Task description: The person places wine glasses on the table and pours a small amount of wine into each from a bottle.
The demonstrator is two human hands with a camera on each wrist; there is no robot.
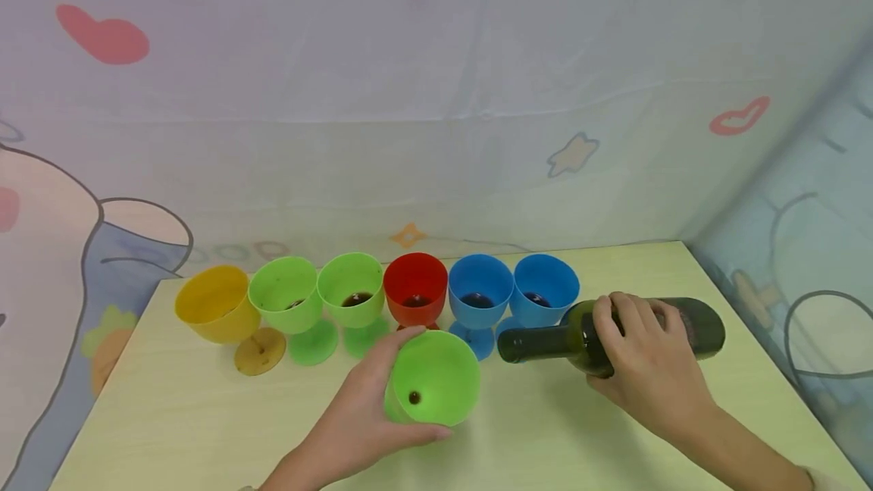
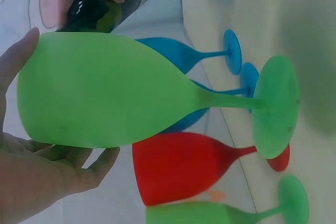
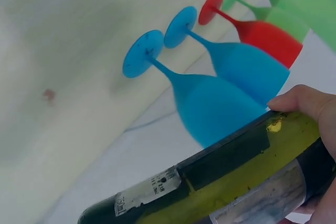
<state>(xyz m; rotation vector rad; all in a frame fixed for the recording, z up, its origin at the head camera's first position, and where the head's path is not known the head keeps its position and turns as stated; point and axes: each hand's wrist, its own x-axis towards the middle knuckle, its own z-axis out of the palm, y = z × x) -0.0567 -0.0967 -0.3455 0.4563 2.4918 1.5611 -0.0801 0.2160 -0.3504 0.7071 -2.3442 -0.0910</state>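
Observation:
My left hand (image 1: 364, 408) grips the bowl of a light green goblet (image 2: 110, 90), thumb on one side and fingers on the other. A small dark spot of liquid shows at the bottom of its bowl. Whether its foot touches the table is hard to tell. To the right, my right hand (image 1: 644, 358) holds a dark green wine bottle (image 1: 586, 339) round its body. The bottle lies nearly level in the air, its neck pointing left towards the green goblet, apart from it. In the right wrist view a label (image 3: 149, 190) shows on the bottle.
Behind my hands a row of goblets stands on the pale table (image 1: 177, 415): yellow (image 1: 218, 324), two green (image 1: 286, 317), red (image 1: 414, 313) and two blue (image 1: 480, 317). Dark liquid shows in several. A printed curtain (image 1: 436, 135) hangs behind the table.

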